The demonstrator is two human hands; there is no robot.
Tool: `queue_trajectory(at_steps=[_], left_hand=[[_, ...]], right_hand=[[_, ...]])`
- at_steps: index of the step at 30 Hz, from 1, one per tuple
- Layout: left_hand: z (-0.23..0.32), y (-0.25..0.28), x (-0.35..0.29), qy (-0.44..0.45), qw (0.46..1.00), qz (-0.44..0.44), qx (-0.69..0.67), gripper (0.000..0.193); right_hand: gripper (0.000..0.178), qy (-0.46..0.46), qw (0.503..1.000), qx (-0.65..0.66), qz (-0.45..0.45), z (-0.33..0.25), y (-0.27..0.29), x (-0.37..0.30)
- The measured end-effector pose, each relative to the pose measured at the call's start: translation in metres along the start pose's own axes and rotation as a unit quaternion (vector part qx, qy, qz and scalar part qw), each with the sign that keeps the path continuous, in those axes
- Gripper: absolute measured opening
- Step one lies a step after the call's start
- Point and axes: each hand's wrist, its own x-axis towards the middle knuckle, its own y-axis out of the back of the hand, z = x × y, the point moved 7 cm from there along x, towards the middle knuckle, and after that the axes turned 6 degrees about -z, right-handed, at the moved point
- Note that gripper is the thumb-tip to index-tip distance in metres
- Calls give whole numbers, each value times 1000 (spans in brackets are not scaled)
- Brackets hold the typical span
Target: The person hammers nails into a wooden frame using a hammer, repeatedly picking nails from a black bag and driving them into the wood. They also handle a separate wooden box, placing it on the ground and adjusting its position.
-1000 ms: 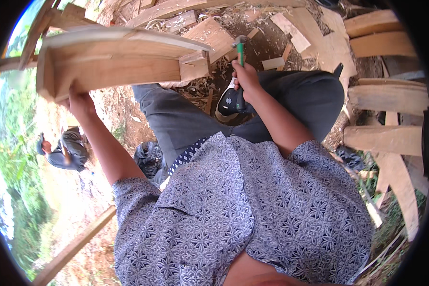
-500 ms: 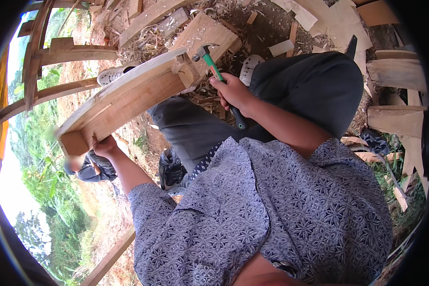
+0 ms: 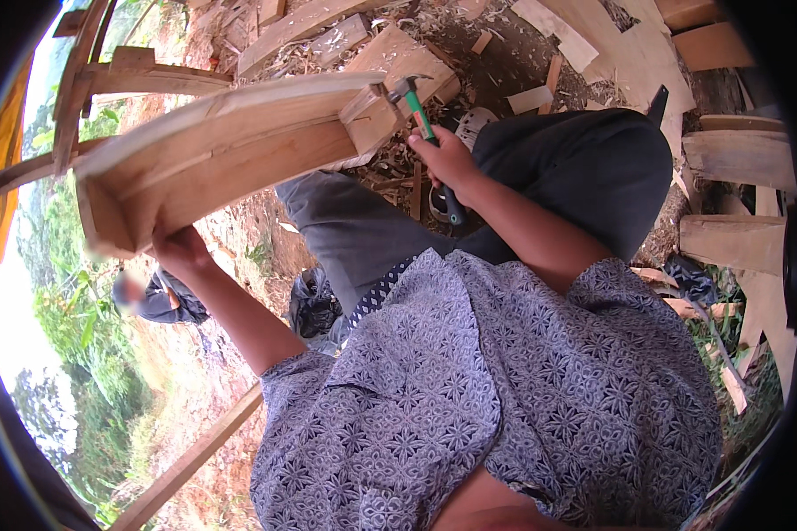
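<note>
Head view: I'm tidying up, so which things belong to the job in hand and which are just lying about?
Job in hand: hammer, in the right hand; wooden frame, held by the left hand.

Seemingly lying about: black plastic bag; boards at the right; plank beyond the hammer.

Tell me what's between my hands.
In the head view, your left leg and patches of ground lie between your left hand and right hand.

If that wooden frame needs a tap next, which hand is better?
Probably the right hand: it grips the hammer, whose head is beside one end of the wooden frame. The left hand holds the frame near its other end.
</note>
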Motion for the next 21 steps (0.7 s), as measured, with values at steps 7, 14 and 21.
queue_trajectory(at_steps=[7,14,21], left_hand=[[8,-135,-36,-91,989,-5,113,62],[-27,-214,-30,-180,960,-92,195,52],[-45,-206,-14,-119,976,-98,155,74]], right_hand=[[30,12,999,7,43,13,24,13],[37,88,955,-280,49,44,34,56],[44,26,943,-329,41,59,44,65]])
